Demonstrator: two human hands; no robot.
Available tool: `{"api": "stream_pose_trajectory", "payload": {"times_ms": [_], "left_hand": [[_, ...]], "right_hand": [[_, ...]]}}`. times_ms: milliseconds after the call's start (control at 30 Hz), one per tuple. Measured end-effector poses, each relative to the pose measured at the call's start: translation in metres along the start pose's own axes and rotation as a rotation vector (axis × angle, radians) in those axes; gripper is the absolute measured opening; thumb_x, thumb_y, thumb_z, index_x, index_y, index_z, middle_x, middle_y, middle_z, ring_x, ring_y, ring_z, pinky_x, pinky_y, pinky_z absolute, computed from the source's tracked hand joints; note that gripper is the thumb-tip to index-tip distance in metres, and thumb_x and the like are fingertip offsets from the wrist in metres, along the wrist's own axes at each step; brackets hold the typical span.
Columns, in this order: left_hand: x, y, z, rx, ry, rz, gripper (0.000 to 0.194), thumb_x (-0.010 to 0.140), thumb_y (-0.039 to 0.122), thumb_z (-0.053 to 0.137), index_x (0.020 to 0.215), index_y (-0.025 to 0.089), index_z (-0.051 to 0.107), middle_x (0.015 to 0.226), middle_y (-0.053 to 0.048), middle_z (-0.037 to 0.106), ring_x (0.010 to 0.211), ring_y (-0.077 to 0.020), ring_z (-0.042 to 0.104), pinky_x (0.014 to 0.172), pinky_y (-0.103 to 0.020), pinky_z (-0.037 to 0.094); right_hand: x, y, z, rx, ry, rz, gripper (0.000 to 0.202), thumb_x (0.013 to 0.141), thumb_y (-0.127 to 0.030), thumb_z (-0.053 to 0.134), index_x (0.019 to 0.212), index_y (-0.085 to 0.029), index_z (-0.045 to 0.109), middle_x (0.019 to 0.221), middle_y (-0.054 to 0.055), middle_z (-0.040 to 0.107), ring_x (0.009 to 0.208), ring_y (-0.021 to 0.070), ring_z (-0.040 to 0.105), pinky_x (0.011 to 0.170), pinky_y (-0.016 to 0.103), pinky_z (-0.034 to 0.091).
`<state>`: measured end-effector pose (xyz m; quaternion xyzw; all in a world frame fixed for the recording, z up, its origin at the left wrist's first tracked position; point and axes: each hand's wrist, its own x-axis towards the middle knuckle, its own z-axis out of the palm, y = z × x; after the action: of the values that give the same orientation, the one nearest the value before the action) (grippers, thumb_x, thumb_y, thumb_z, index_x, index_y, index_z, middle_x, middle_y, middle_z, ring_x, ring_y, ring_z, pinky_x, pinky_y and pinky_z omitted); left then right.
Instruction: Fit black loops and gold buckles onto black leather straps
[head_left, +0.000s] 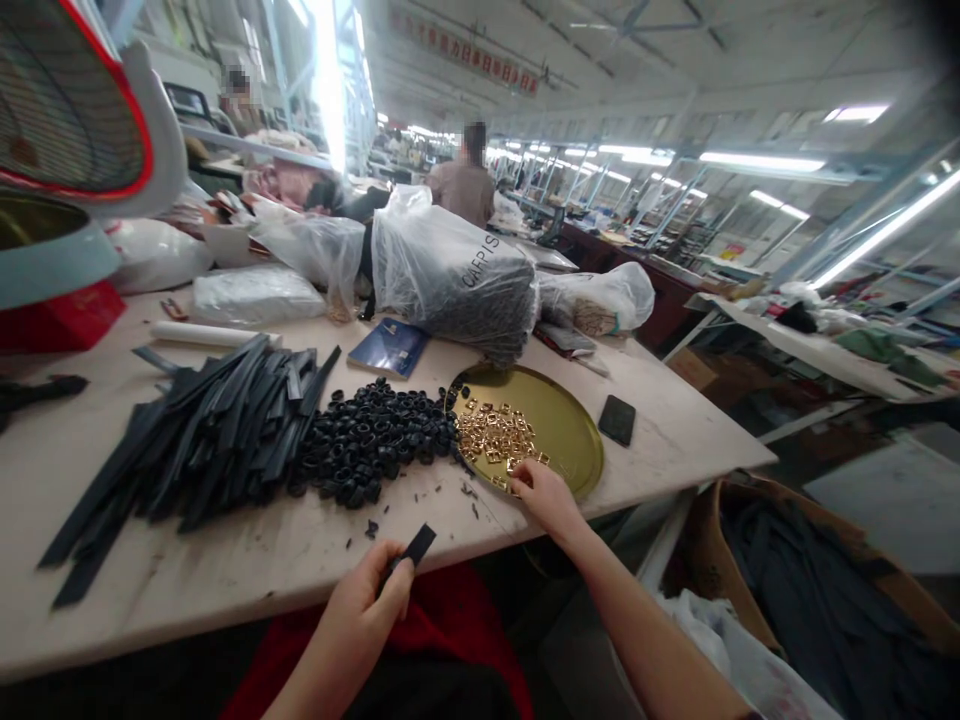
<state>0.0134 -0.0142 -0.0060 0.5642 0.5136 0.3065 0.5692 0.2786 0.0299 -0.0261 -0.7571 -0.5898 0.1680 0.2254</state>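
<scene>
My left hand (382, 585) is closed around a short black strap (420, 543) near the table's front edge. The strap's flat end sticks out to the upper right. At the front rim of a round gold tray (570, 425), my right hand (536, 485) pinches at the small gold buckles (495, 432); a buckle seems to be at its fingertips. Left of the tray lies a heap of small black loops (375, 435), some of them spilling onto the tray's rim. Long black straps (225, 430) are piled farther left.
A blue booklet (388, 347), a white roll (214, 334) and plastic-wrapped bundles (457, 270) lie behind the heaps. A black phone (617, 420) is right of the tray. A cardboard box (739, 560) stands at the lower right. A fan (75, 110) is at the upper left; people (463, 185) are beyond.
</scene>
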Motion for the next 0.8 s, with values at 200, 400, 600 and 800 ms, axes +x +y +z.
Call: {"api": "stream_pose_trajectory", "payload": {"times_ms": [200,400,600,800], "left_hand": [[0.006,0.014,0.004,0.109,-0.043,0.009,0.026,0.077,0.043,0.043,0.07,0.018,0.049,0.049,0.006,0.044,0.047,-0.0125,0.041,0.048,-0.023,0.032],[0.028,0.032,0.005,0.061,-0.089,0.127,0.022,0.074,0.033,0.052,0.082,0.014,0.059,0.073,0.0,0.06,0.068,-0.015,0.053,0.063,-0.023,0.039],[0.017,0.026,-0.004,-0.077,-0.142,0.017,0.019,0.075,0.032,0.051,0.079,0.014,0.055,0.069,0.001,0.056,0.065,-0.0131,0.051,0.06,-0.022,0.04],[0.011,0.021,-0.004,-0.002,0.026,0.021,0.023,0.077,0.039,0.052,0.075,0.016,0.051,0.064,0.003,0.05,0.061,-0.0126,0.047,0.058,-0.022,0.039]], "right_hand": [[-0.015,-0.027,-0.01,0.118,-0.041,-0.09,0.01,0.076,-0.02,0.051,0.084,-0.02,0.055,0.079,0.002,0.062,0.073,0.016,0.057,0.068,0.028,0.04],[-0.053,-0.084,-0.009,0.821,-0.588,-0.115,0.021,0.08,-0.036,0.05,0.093,-0.019,0.049,0.066,-0.005,0.052,0.048,0.0074,0.05,0.045,0.02,0.038],[-0.071,-0.104,0.008,1.234,-0.702,0.053,0.041,0.064,-0.026,0.072,0.098,-0.019,0.05,0.066,-0.007,0.051,0.052,0.0051,0.049,0.052,0.018,0.04],[-0.075,-0.103,0.034,1.354,-0.513,0.287,0.021,0.068,-0.031,0.069,0.07,-0.016,0.053,0.054,-0.004,0.056,0.049,0.0069,0.048,0.052,0.02,0.038]]}}
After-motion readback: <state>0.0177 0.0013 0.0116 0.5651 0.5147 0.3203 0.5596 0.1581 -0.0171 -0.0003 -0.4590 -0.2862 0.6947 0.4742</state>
